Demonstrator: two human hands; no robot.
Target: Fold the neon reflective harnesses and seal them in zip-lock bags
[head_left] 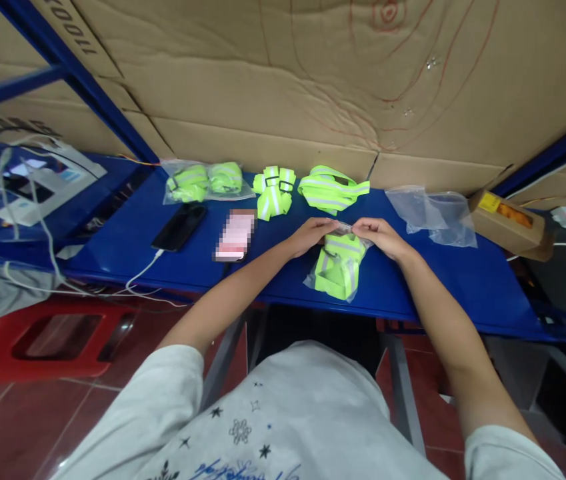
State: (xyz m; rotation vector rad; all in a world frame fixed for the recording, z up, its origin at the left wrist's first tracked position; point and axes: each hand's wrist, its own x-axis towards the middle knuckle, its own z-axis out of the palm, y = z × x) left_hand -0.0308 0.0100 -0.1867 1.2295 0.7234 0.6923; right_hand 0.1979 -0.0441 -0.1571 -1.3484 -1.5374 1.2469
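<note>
Near the blue table's (pixel 413 293) front edge, we pinch the crinkly clear bag (pixel 339 267) of neon straps — left hand (pixel 313 233), right hand (pixel 379 235) — open room beside.

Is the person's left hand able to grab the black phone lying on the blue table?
Probably yes, but not right away. The left hand is pinching the clear plastic bag of neon yellow straps. The black phone lies uncovered to its left on the blue table, with nothing between.
</note>
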